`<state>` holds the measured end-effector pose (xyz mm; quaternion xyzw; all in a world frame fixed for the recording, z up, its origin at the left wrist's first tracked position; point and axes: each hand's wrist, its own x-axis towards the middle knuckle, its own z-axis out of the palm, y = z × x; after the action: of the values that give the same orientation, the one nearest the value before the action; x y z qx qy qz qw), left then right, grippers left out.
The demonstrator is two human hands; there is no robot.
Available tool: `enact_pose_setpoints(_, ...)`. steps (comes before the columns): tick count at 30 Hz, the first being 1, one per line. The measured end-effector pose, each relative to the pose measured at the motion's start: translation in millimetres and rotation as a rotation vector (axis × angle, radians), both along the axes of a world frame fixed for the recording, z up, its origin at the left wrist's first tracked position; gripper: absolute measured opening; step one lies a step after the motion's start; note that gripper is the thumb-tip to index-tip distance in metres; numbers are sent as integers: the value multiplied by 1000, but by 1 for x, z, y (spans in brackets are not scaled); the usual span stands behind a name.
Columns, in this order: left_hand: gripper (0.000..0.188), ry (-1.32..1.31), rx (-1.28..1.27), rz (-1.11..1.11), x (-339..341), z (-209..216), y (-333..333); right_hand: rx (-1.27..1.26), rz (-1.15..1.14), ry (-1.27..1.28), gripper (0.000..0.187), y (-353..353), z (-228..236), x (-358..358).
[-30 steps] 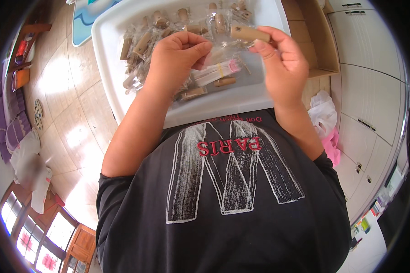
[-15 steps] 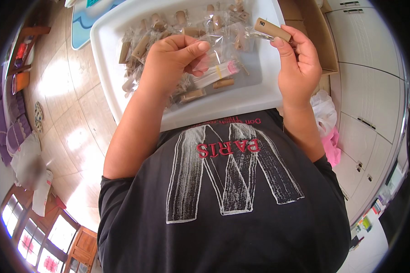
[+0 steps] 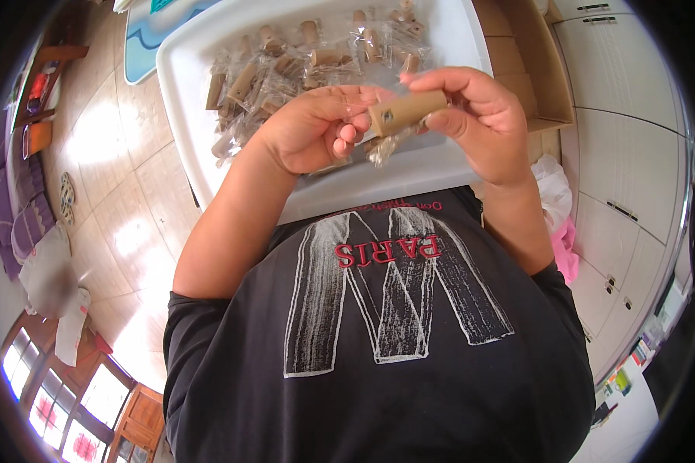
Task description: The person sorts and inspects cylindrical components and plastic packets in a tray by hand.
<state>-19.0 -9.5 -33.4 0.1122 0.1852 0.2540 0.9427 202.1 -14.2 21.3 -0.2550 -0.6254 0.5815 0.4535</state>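
My right hand [image 3: 486,116] grips a short brown cardboard tube [image 3: 413,110] with a small dark mark near its left end. A tuft of pale, shiny strands [image 3: 384,148] hangs below the tube. Close against the tube's left end is my left hand [image 3: 313,127], its thumb and fingers pinched together on a thin clear plastic bag, mostly hidden by the fingers and tube. Both hands are over a white plastic tub [image 3: 179,116]. In the tub lie several brown tubes in clear bags [image 3: 243,81], mostly beyond and left of my hands.
An open cardboard box [image 3: 544,85] stands against the tub's right side. White cabinets [image 3: 622,139] run along the right. Beyond the tub's far left corner is a blue-and-white board [image 3: 139,46]. White and pink plastic bags [image 3: 556,201] lie right of my forearm.
My right hand has brought the tube left and nearer to me, up to my left hand. The left hand has shifted slightly right and nearer, still pinched.
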Motion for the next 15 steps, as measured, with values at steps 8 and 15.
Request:
enact_pose_setpoints(8,43,232,171,440,21,23,-4,-385,-331,139,24,6,-10,-3)
enact_pose_setpoints(15,17,735,590,332,15,22,2,-428,-349,131,26,6,-10,-4)
